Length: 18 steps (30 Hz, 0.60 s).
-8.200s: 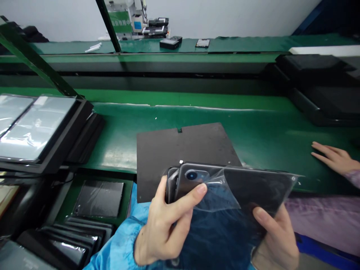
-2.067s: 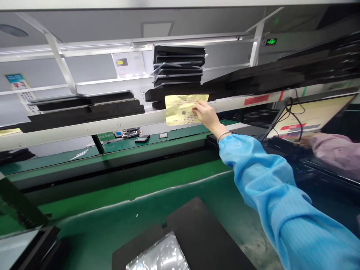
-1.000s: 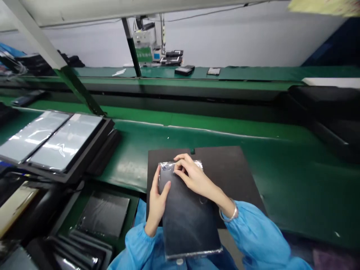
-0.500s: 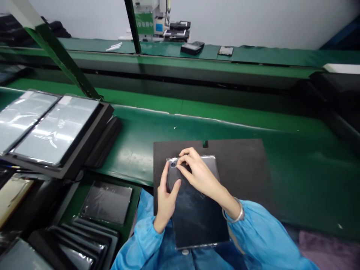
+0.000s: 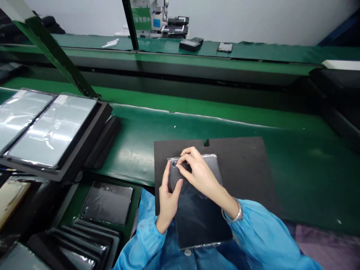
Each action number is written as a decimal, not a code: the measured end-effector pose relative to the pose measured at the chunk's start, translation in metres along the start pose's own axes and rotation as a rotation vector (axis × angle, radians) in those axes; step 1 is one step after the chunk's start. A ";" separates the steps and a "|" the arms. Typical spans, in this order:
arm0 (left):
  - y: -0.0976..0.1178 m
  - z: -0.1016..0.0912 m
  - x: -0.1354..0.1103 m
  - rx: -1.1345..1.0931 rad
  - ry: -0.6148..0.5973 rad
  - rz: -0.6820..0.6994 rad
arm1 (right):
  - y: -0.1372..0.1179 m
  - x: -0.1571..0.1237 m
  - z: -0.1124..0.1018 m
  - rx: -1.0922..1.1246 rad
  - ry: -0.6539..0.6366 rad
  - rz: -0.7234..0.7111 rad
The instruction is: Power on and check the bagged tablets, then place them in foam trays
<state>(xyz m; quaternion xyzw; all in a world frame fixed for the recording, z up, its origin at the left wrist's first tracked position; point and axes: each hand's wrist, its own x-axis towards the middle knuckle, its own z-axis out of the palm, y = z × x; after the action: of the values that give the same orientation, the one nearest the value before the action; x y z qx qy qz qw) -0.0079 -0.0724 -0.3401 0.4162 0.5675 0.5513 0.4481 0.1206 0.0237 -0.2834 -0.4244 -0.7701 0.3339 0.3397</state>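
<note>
A dark tablet (image 5: 201,217) in clear film lies face down, its round camera lens (image 5: 174,164) at the upper left corner. My left hand (image 5: 168,198) grips its left edge, thumb on the back and forefinger along the side. Right beside the lens, my right hand (image 5: 198,173) pinches with thumb and forefinger. Whatever sits between those fingertips is too small to make out. Beneath the tablet is a black foam board (image 5: 242,168), and the tablet's lower end reaches over the board's near edge towards my body.
Black foam trays at left carry film-wrapped tablets (image 5: 53,127). Below them lie another wrapped tablet (image 5: 108,202) and a stack of several more (image 5: 84,240). A green slanted post (image 5: 56,56) rises behind the trays. Black boxes (image 5: 337,86) stand at right.
The view has shifted slightly. Both hands keep almost the same hold beside the camera lens, and the tablet stays on the board.
</note>
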 end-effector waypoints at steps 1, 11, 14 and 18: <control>0.001 0.000 0.000 0.001 -0.001 -0.001 | 0.001 0.001 0.001 0.049 0.053 0.024; 0.005 0.001 -0.005 -0.131 0.020 -0.045 | 0.031 -0.068 -0.039 0.076 0.631 0.265; 0.015 0.002 -0.010 -0.346 -0.018 -0.083 | 0.045 -0.113 -0.052 0.214 0.548 0.528; 0.042 -0.002 -0.017 -0.530 0.006 -0.123 | 0.053 -0.161 -0.057 0.423 0.206 0.840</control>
<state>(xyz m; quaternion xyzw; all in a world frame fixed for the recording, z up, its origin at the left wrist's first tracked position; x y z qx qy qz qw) -0.0061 -0.0877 -0.2968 0.2473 0.4289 0.6537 0.5723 0.2554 -0.0832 -0.3333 -0.6511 -0.4098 0.5478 0.3289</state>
